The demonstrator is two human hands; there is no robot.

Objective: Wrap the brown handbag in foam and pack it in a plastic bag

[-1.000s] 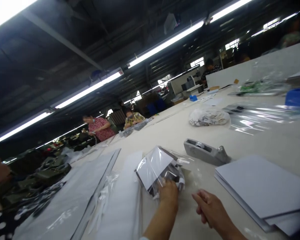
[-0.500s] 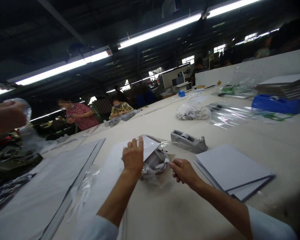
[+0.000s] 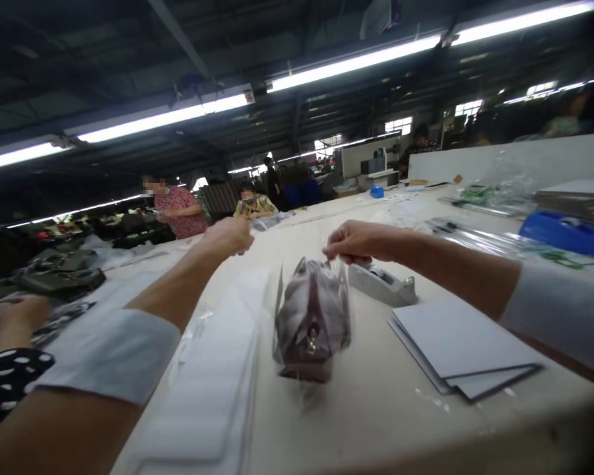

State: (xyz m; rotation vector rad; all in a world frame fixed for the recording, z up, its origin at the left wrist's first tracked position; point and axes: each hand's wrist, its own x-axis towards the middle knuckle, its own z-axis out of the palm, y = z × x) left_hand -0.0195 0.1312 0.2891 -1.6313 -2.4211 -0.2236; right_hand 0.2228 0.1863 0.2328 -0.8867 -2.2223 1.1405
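A brown handbag with a small metal clasp sits inside a clear plastic bag, upright over the near middle of the table and blurred at its bottom. My right hand is closed in a pinch on the bag's film at the upper right. To the upper left, my left hand is also closed, its fingers pinching the thin film, which is barely visible there. Just behind the wrapped handbag, a grey tape dispenser stands below my right forearm.
White boards lie stacked at right, long white sheets at left. A blue tape dispenser and clear plastic sleeves are farther right. At left, a co-worker's hand with a dotted sleeve reaches in near dark bags.
The handbag in its plastic has come upright, its brown side now facing me. Both my hands have risen and spread apart. My left hand no longer touches the white board. A co-worker's arm has lowered at left.
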